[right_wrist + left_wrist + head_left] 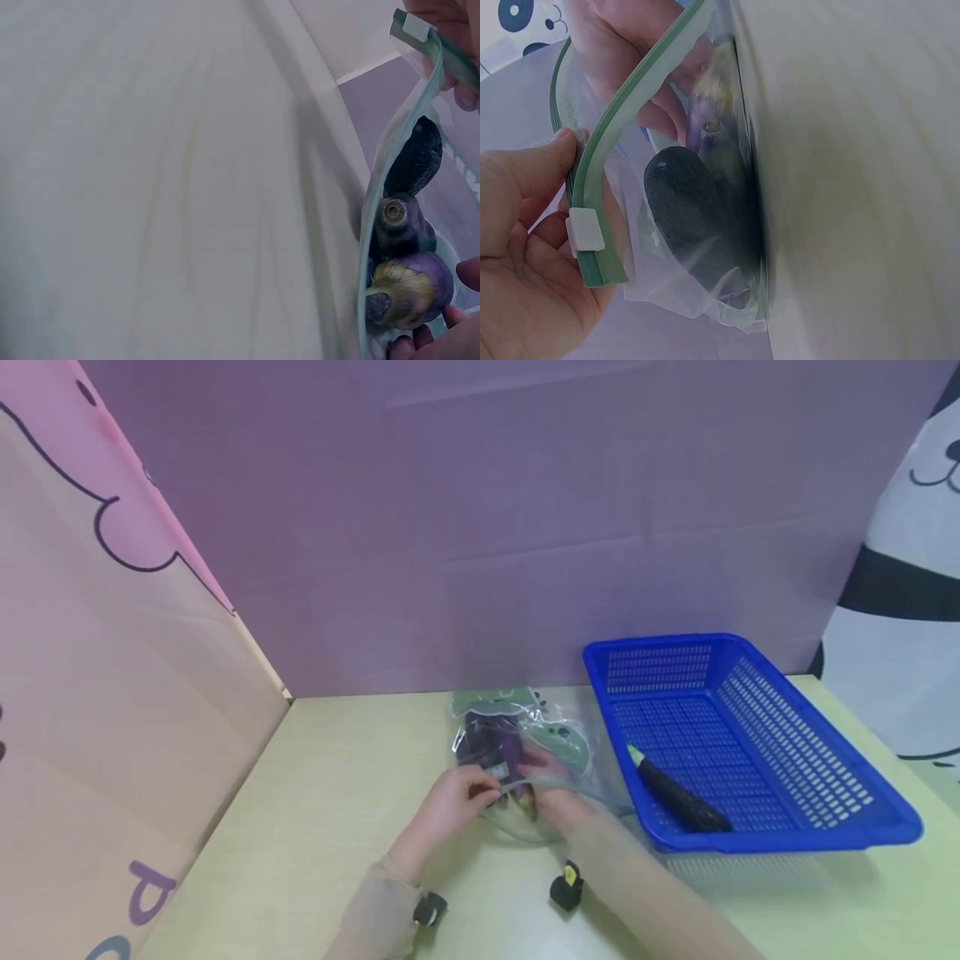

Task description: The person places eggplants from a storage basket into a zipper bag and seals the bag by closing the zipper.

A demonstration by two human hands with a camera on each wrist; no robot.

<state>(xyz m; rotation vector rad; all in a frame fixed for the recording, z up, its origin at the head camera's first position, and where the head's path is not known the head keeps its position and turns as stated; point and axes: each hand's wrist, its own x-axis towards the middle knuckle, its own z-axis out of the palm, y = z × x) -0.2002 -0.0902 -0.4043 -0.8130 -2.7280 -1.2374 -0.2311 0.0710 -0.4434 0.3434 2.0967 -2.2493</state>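
A clear zip bag [567, 745] with a green-edged mouth lies on the table. My left hand [453, 795] pinches the green zip strip [600, 161] beside its white slider [586, 229]. Reaching in at the open mouth, my right hand [557, 789] has its fingers curled around a purple eggplant [418, 291] with a yellowish-brown stem end. Beside that eggplant in the bag lie a dark purple vegetable [405, 225] with a round stem scar and a nearly black, blunt-ended one [697, 214]. Part of the right hand is hidden behind the bag.
To the right stands a blue plastic basket [757, 841] with slotted walls. A long black vegetable [678, 795] with a pale green end leans in its near left corner. A purple backdrop [450, 527] rises behind the pale table [330, 793].
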